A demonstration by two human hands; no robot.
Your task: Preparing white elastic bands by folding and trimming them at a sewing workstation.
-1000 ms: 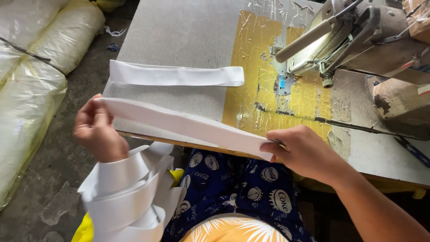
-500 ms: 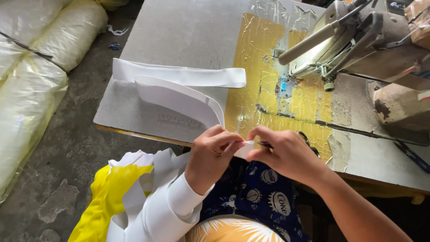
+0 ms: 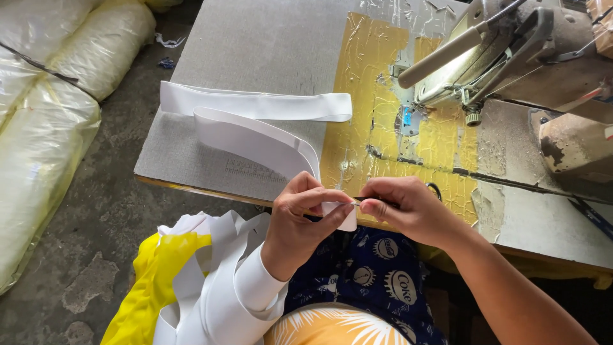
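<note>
The white band (image 3: 255,137) is folded back on itself, its two ends brought together at the near edge of the desk (image 3: 255,57), and that doubled end (image 3: 345,217) hangs just over the edge, pinched between both hands, probably so the ends stay matched and cannot slip apart. The left hand (image 3: 300,223) has thumb and forefinger closed on the end from the 9 o'clock side, its other fingers (image 3: 319,195) curled over the top; the right hand (image 3: 408,211) meets it from 3 o'clock, fingertips shut on the same end, and something thin and dark seems to lie under them, too small to tell what. From the hands the band's loop runs up toward 11 o'clock and lies flat on the grey top, kept out of the way of the working end. Beyond it, at 12 o'clock, a second white strip (image 3: 255,105) lies straight across the desk, touching or just beside the loop. At 1 to 2 o'clock stands the sewing machine (image 3: 498,57), over a patch of yellow, cracked tape (image 3: 370,83) covering the desk around its needle plate, likely to let cloth slide. At 7 o'clock, by the person's lap, a heap of white strips and yellow cloth (image 3: 191,281) sits within easy reach of the left arm. On the floor at 9 to 10 o'clock lie big plastic-wrapped rolls (image 3: 51,102), well apart from the work
</note>
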